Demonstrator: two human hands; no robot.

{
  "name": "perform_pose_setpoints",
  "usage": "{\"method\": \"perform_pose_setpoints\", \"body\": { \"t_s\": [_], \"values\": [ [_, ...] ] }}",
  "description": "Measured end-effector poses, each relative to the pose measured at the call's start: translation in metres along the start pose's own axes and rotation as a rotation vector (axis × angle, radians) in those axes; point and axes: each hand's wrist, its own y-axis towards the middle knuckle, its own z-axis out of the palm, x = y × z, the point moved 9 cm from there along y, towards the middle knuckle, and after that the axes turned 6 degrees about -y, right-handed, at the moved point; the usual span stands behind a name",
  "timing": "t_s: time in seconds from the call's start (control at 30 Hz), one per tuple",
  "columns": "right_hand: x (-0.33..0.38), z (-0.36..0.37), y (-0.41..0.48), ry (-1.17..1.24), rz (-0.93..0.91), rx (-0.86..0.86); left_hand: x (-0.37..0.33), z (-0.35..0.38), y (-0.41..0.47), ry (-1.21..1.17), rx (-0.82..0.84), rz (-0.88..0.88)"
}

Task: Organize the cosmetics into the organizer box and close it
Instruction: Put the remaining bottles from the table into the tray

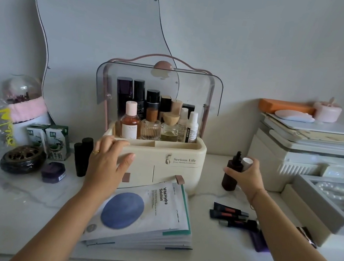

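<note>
The organizer point(162, 160) stands mid-surface point(23, 193), lid point(159, 86) raised, bottles inside. The left hand point(108, 161) lies spread and empty against its left front. Right of it, the right hand point(247, 175) grips 2 bottles point(232, 173).

the cream organizer box point(175, 164) reads "serious life" on its front, the top sheet mask packet point(144, 206) at its six o'clock reads "vital hydra solution", and a white bottle point(191, 127) inside reads "kilala".
</note>
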Motion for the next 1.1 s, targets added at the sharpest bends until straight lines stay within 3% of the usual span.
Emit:
{"method": "perform_pose_setpoints", "body": {
  "t_s": [0.17, 0.47, 0.7, 0.93, 1.03, 1.1],
  "values": [
    [0.003, -0.001, -0.006, 0.043, -0.031, 0.017, 0.001, 0.001, 0.0, -0.004, 0.008, -0.016],
    [0.002, 0.013, -0.012, 0.121, -0.02, 0.26, 0.0, 0.001, 0.0, -0.001, 0.017, -0.021],
    [0.008, 0.012, -0.016, 0.034, -0.028, 0.223, 0.0, -0.001, 0.0, -0.007, 0.004, -0.005],
    [0.093, -0.011, -0.068, 0.008, -0.346, -0.011, -0.001, -0.002, 0.001, 0.002, 0.041, -0.031],
    [0.149, -0.006, -0.1, 0.077, -0.536, 0.082, -0.026, -0.008, 0.004, 0.014, 0.039, 0.067],
    [0.177, 0.011, -0.109, 0.076, -0.613, 0.162, -0.057, -0.006, 0.01, -0.122, 0.082, 0.167]
  ]
}}
